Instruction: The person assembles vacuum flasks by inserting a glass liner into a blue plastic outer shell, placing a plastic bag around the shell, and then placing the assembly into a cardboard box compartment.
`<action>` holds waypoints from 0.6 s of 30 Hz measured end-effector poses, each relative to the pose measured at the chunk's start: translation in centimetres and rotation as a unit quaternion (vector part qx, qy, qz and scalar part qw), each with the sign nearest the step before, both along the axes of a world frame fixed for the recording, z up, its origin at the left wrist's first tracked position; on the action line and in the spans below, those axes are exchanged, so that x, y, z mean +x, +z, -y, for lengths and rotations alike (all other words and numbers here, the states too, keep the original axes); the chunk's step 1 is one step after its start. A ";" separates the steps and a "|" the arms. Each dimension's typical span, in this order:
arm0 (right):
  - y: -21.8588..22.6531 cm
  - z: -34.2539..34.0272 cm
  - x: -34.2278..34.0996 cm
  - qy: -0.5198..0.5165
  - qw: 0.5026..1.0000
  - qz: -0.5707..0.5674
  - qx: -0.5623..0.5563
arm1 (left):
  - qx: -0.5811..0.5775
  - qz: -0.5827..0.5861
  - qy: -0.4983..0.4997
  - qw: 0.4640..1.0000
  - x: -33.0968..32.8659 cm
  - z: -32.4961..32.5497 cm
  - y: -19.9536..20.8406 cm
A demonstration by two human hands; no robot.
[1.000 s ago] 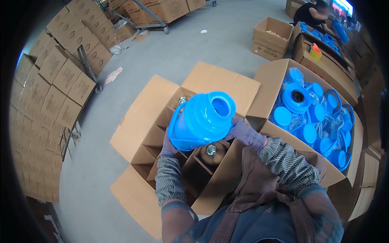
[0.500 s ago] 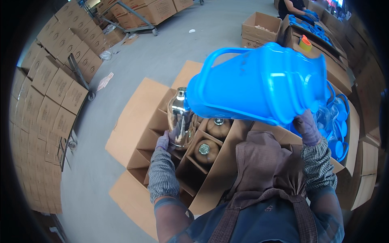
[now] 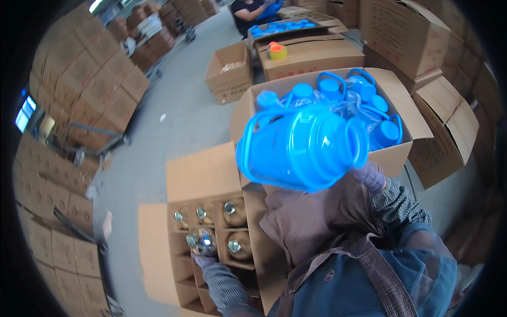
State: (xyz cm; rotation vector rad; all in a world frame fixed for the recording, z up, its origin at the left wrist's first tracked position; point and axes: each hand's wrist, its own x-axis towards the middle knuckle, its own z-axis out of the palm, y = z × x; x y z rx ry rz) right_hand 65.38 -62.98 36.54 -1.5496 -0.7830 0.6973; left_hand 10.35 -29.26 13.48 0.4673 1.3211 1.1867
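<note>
A blue plastic thermos casing (image 3: 296, 148) with a loop handle lies tilted on its side in the air, its wide open mouth toward the right. My right hand (image 3: 369, 177), in a purple-grey glove, grips it near that mouth; the casing hides most of the fingers. Lower left, a silvered glass thermos liner (image 3: 205, 243) with a greenish neck rises above its neighbours in a divided carton (image 3: 259, 222). My left hand (image 3: 203, 260), gloved too, is closed around its lower side, partly hidden. Several other liners (image 3: 240, 244) stand in the compartments around it.
Behind the casing, an open carton (image 3: 417, 119) holds several blue casings in clear plastic. Farther back are a closed carton (image 3: 306, 57) with tape rolls (image 3: 276, 51) on it and a small open carton (image 3: 211, 68). A co-worker (image 3: 248, 13) is beyond. Stacked cartons (image 3: 58, 206) line the left.
My view has swung right, bringing the carton of casings in fully. The liner in my left hand sits lower among the compartments, apart from the blue casing, which stays in my right hand.
</note>
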 end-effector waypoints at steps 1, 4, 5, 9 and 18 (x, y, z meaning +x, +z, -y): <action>-0.8 0.9 -0.1 0.026 0.992 -0.112 0.056 | 0.051 -0.070 0.041 0.995 1.7 1.2 0.9; -0.7 3.8 -1.6 0.094 0.954 -0.234 0.164 | 0.174 -0.406 0.108 0.891 7.1 3.8 6.4; 0.8 4.8 -2.3 0.099 0.975 -0.141 0.142 | 0.234 -0.484 0.094 0.838 9.3 5.5 7.4; 0.3 6.2 -2.7 0.113 0.978 0.052 0.168 | 0.407 -0.313 -0.128 0.848 21.5 9.4 14.2; -5.0 6.1 1.0 0.231 0.770 0.594 0.023 | 0.461 0.045 -0.437 0.771 38.8 11.1 24.8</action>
